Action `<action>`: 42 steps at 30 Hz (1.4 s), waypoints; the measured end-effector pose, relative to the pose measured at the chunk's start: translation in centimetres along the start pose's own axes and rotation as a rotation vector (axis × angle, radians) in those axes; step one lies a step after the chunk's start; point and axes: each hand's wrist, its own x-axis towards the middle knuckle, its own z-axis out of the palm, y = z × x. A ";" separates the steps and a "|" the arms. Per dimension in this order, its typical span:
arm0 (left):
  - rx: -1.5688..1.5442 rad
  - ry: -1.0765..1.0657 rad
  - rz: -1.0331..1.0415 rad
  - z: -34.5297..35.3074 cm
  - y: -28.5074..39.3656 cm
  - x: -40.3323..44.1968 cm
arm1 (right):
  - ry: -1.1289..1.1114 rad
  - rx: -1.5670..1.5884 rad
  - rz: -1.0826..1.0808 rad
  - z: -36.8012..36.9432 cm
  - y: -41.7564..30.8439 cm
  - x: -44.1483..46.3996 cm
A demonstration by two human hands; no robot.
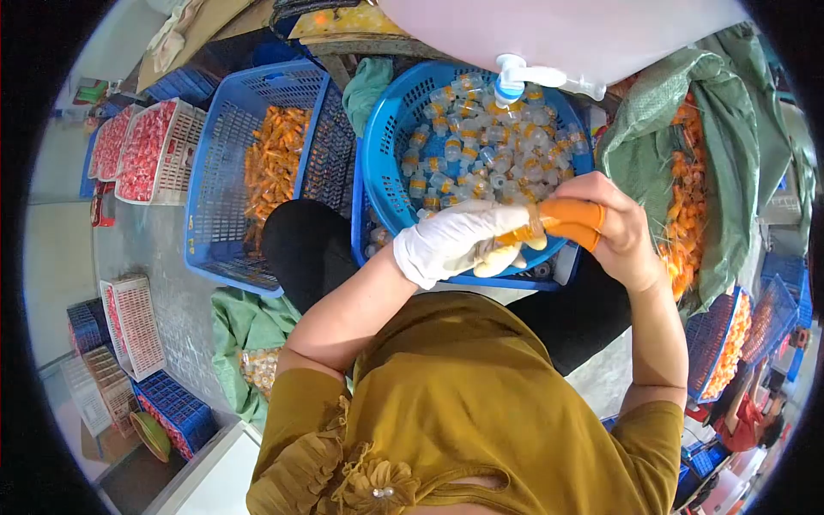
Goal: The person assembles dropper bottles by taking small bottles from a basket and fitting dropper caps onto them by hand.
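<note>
My left hand [463, 239], in a white glove, is closed around a small translucent orange plastic piece [518, 233]. My right hand [611, 225] meets it from the right, with orange finger covers [573, 220] on its fingertips. Those fingertips pinch at the end of the same piece, and what lies between them is partly hidden. Both hands are over the near rim of a round blue basket [383, 184]. Inside it lie many small clear plastic bottle-like parts [470, 150] with orange bands.
A blue crate [225, 172] with orange pieces [276, 150] stands left. To the right, a green sack [639, 142] holds more orange pieces [684, 197]. Above the basket hangs a white tap [512, 79] on a large pale container [566, 34]. Another person in red [745, 427] is far right.
</note>
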 end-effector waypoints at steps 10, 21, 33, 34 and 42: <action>2.168 0.592 1.281 1.1 -1.4 0.1 | 0.055 1.590 0.787 4.7 1.1 -4.8; 1.627 1.495 1.307 -5.3 5.0 -7.9 | 0.398 0.177 0.825 -4.2 5.0 -4.1; 2.092 1.156 -0.067 -12.2 3.6 6.5 | 0.237 -1.044 1.044 -10.7 21.9 -13.7; 2.080 1.161 -0.151 -14.1 3.4 8.5 | 0.242 -1.047 1.045 -10.8 22.8 -14.9; 1.287 0.976 0.080 -14.1 2.3 6.7 | 0.542 -0.263 0.801 -11.0 15.5 -13.1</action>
